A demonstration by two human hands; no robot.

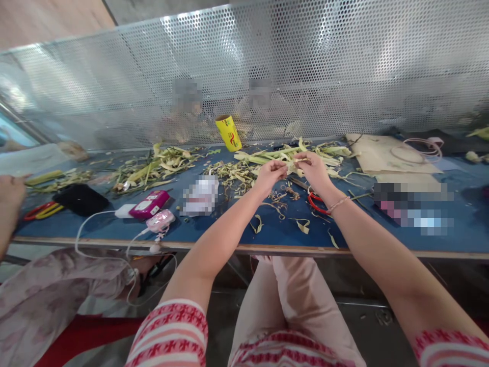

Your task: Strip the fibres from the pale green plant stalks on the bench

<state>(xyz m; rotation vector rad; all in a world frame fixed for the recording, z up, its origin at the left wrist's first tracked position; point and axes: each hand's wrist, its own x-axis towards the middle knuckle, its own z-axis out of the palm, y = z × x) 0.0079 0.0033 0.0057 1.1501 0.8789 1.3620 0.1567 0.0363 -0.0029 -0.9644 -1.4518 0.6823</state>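
Pale green husk strips (267,156) lie in a heap on the blue table (221,234), beneath and behind both hands. My left hand (272,176) has its fingers pressed together at the heap's near edge, on a small pale piece of plant. Close to its right, my right hand (310,167) pinches a pale strip between thumb and fingers. The tips of the two hands nearly meet. Under my right wrist lie red-handled scissors (318,204), partly hidden. Curled brown scraps (280,200) are scattered in front of the hands.
A yellow tube (228,133) stands by the perforated metal screen (153,81). On the left are a purple power adapter (150,205), a black pouch (82,199), another husk pile (153,165) and a person's hand. Brown paper (382,155) and a cable lie right.
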